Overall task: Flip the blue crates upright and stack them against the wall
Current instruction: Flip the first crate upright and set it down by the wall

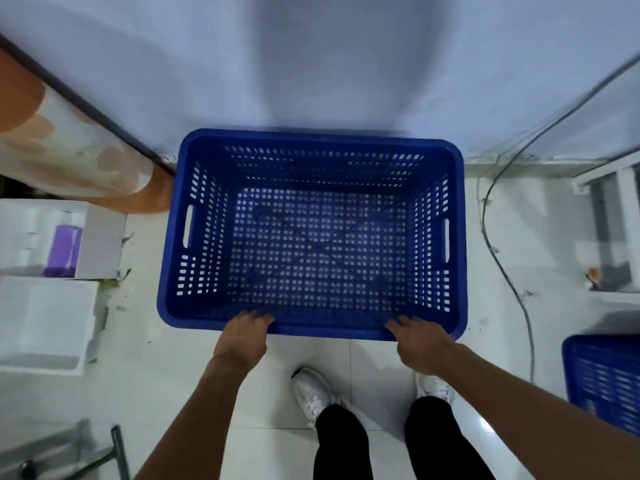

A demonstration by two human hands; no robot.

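Note:
A large blue perforated crate (311,233) sits upright with its open side up, its far rim close against the pale wall (311,64). It holds nothing. My left hand (244,336) grips the near rim on the left, fingers curled over the edge. My right hand (419,344) grips the same rim on the right. A second blue crate (606,379) shows partly at the right edge, on the floor; I cannot tell which way up it lies.
White foam boxes (45,323) and an open white box (52,237) stand at the left. An orange-patterned curtain (69,143) hangs behind them. A cable (502,265) trails over the white tiled floor at the right, near a white frame (616,230). My white shoes (311,393) stand below the crate.

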